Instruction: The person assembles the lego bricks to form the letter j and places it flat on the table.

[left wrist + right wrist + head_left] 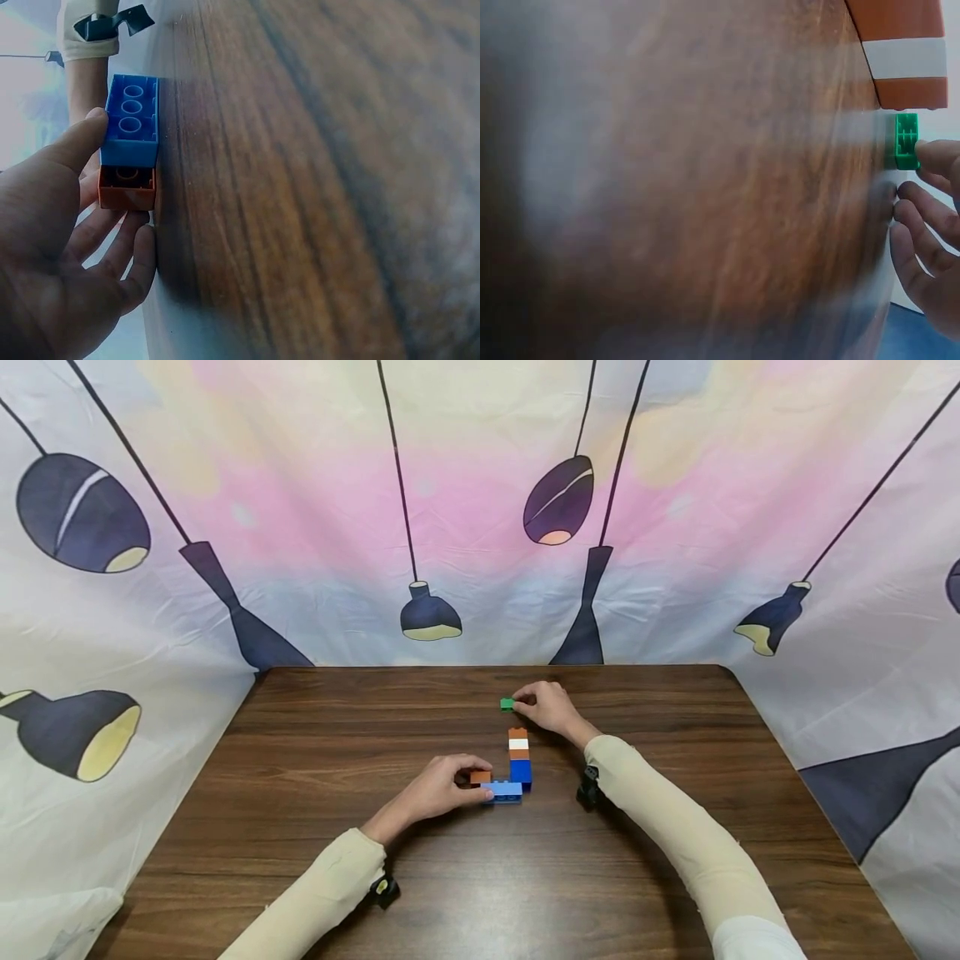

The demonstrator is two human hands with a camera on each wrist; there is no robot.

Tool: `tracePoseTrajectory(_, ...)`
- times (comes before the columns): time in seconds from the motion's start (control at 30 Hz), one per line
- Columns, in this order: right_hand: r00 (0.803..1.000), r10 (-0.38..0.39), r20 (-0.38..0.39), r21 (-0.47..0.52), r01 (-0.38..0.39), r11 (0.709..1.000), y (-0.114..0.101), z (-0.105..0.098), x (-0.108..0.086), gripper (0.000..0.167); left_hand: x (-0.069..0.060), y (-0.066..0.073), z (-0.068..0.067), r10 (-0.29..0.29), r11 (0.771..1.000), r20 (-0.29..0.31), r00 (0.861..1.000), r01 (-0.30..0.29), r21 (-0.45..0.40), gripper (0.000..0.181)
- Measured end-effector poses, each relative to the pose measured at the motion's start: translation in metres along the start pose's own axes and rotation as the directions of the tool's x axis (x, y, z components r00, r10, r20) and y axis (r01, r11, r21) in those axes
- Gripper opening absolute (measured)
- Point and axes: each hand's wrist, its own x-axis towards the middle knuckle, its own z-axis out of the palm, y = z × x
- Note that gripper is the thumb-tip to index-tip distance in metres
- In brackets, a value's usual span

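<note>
My left hand [442, 789] pinches a light blue brick [502, 792] and a small orange brick [480, 776] just behind it, thumb on the near side, fingers at the back. In the left wrist view the hollow undersides of the light blue brick [131, 112] and orange brick [127, 187] face out. Toward the far edge, my right hand [551, 706] pinches a small green brick [507, 703] by its right end. Between the hands lies a row of orange, white [518, 744] and orange bricks, meeting a dark blue brick [521, 773] at its near end.
All the bricks lie on a dark wooden table [300, 877]. A hanging cloth [487, 527] printed with lamps rises behind its far edge and along the sides. A small black device [588, 787] is strapped at the right wrist, another [386, 890] at the left.
</note>
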Motion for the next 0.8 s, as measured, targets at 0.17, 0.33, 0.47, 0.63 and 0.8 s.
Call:
tracePoseTrajectory(0.17,1.000,0.003,0.007,0.019,-0.003,1.000,0.000,-0.002,-0.007,0.023,-0.001,0.000,-0.001,-0.003,1.000,-0.006,1.000,0.003,0.000,0.045)
tracePoseTrajectory(0.33,1.000,0.003,0.015,0.018,-0.004,1.000,0.001,-0.003,-0.015,0.022,0.000,-0.001,-0.002,0.000,1.000,-0.006,1.000,0.000,0.003,0.045)
tracePoseTrajectory(0.47,0.999,0.006,0.034,0.027,-0.006,1.000,0.001,-0.003,-0.021,0.023,0.000,-0.002,-0.002,-0.002,1.000,-0.001,1.000,0.002,0.010,0.046)
tracePoseTrajectory(0.63,0.999,-0.015,0.038,0.040,0.013,0.999,0.000,-0.003,-0.025,0.022,0.000,-0.002,-0.003,-0.004,1.000,0.001,1.000,0.004,0.008,0.047)
tracePoseTrajectory(0.8,0.999,-0.029,0.041,0.039,0.028,0.999,0.002,-0.004,-0.028,0.021,0.000,0.000,-0.002,-0.009,1.000,0.002,1.000,0.009,0.012,0.046)
